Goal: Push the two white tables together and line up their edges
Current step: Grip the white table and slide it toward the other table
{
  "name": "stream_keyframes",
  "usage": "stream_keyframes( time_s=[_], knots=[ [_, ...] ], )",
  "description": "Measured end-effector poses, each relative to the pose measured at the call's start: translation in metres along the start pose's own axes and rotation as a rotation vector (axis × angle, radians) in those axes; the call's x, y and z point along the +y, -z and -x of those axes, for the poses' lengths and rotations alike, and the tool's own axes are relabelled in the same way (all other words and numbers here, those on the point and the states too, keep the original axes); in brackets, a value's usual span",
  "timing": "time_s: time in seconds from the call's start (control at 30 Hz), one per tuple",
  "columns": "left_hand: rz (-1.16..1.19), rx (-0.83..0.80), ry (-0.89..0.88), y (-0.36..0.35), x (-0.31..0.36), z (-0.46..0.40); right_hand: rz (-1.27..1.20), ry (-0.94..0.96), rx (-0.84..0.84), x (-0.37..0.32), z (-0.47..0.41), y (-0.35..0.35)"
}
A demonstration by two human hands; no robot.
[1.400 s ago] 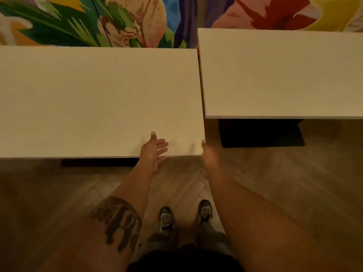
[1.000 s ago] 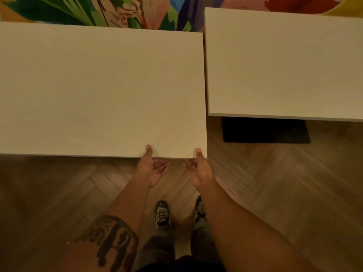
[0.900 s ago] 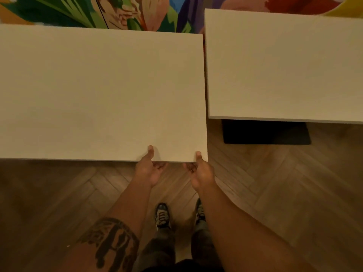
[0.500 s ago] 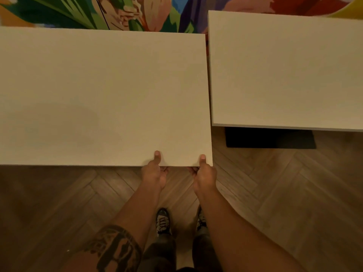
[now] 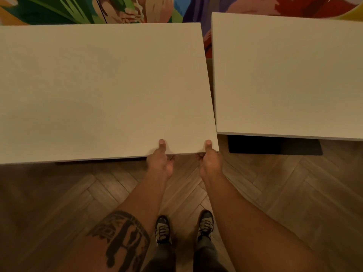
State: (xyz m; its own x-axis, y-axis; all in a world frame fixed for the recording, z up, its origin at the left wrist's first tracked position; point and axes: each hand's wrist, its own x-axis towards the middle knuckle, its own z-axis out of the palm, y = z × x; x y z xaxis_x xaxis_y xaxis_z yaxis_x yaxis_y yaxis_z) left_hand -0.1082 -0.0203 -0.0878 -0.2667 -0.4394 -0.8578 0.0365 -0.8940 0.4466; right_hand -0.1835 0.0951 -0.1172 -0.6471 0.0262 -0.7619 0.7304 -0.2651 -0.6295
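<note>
Two white tables stand side by side in the head view. The left white table [image 5: 102, 91] fills the left and centre; the right white table [image 5: 284, 75] sits further back, so its near edge lies behind the left one's. A narrow gap separates their facing sides, wider at the back. My left hand [image 5: 160, 160] grips the left table's near edge, thumb on top, fingers underneath. My right hand [image 5: 209, 160] holds the same edge at its near right corner, thumb on top.
A colourful mural wall [image 5: 137, 10] runs right behind both tables. The right table's black base [image 5: 275, 146] shows under its near edge. Herringbone wood floor [image 5: 294, 193] lies around my shoes [image 5: 163, 230].
Both hands went from hovering open at the left table's near edge to gripping it with thumbs on top. The gap between the tables has widened at the back.
</note>
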Motion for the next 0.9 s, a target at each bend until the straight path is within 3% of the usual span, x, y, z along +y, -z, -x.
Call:
stream_keyframes(
  time_s=[0.3, 0.57, 0.9],
  knots=[
    [0.045, -0.107, -0.006, -0.013, -0.018, -0.006, -0.056, -0.059, -0.154, -0.023, -0.014, 0.001],
    [0.008, -0.067, -0.050, -0.014, -0.030, -0.004, 0.072, -0.025, -0.149, -0.025, -0.014, 0.011],
    [0.019, -0.050, -0.008, 0.030, -0.049, 0.025, 0.042, -0.084, -0.170, 0.006, 0.022, 0.058]
  ],
)
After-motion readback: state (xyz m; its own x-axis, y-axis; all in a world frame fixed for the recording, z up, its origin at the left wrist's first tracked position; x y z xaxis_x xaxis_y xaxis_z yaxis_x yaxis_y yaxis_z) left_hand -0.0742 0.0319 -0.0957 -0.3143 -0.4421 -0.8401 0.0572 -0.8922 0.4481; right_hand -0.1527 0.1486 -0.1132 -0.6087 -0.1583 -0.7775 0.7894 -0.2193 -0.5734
